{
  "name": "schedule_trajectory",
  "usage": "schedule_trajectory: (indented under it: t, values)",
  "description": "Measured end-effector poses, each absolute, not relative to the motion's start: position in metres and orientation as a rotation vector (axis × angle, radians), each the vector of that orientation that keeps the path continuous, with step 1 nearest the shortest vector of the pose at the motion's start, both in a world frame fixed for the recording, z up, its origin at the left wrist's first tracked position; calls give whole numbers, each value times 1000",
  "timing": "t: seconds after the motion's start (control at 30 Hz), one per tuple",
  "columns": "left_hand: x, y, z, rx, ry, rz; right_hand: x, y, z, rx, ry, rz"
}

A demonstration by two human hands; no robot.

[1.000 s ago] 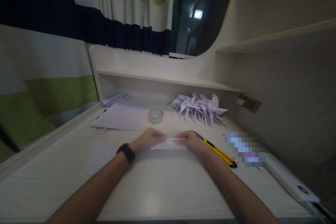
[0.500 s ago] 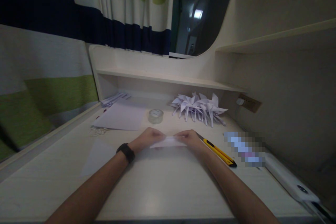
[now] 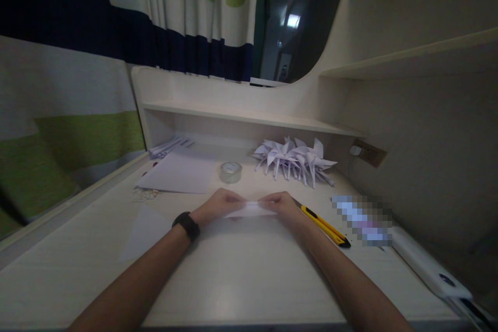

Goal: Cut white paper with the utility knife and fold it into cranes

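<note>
Between my two hands is a small sheet of white paper, its far edge looking folded or rolled over. My left hand pinches it at the left end, and my right hand pinches the right end, fingertips close together. A dark watch is on my left wrist. Just right of my right hand lies a yellow and black utility knife. Beyond the hands stands a roll of clear tape. A loose piece of white paper lies by my left forearm.
Several white paper pinwheels are heaped at the back right. A stack of white paper lies at the back left, rolled paper sticks behind it. A long white device and a blurred-out object line the right side.
Hardly anything differs. Both hands keep their pinch on the paper in the same place, with only a very slight shift of the paper.
</note>
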State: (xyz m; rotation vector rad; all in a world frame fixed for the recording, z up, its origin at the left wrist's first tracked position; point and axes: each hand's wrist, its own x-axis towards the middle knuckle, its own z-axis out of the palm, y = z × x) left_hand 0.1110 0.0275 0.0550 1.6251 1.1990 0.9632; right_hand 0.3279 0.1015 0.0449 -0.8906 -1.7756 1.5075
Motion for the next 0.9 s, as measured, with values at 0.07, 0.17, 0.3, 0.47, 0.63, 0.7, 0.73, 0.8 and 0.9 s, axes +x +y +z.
schedule_trajectory:
  t: [0.07,0.17,0.3,0.47,0.63,0.7,0.73,0.8,0.9]
  values:
    - [110,29,53,1622,1180,967,328,102,43,-894,-1720,1546]
    - [106,32,49,1656,1164,995,328,103,40,-912,-1693,1563]
    - [103,36,43,1669,1184,1027,328,107,34,-912,-1668,1558]
    - [104,36,42,1628,1208,1066,326,110,28,-863,-1612,1606]
    - [108,34,47,1609,1266,1098,323,107,28,-827,-1602,1596]
    - [108,33,48,1602,1304,1090,322,105,28,-827,-1606,1598]
    - [109,33,48,1606,1311,1085,322,104,29,-832,-1613,1588]
    - [108,34,47,1617,1312,1078,322,103,29,-843,-1639,1543]
    - [107,36,43,1638,1306,1086,322,102,30,-845,-1679,1474]
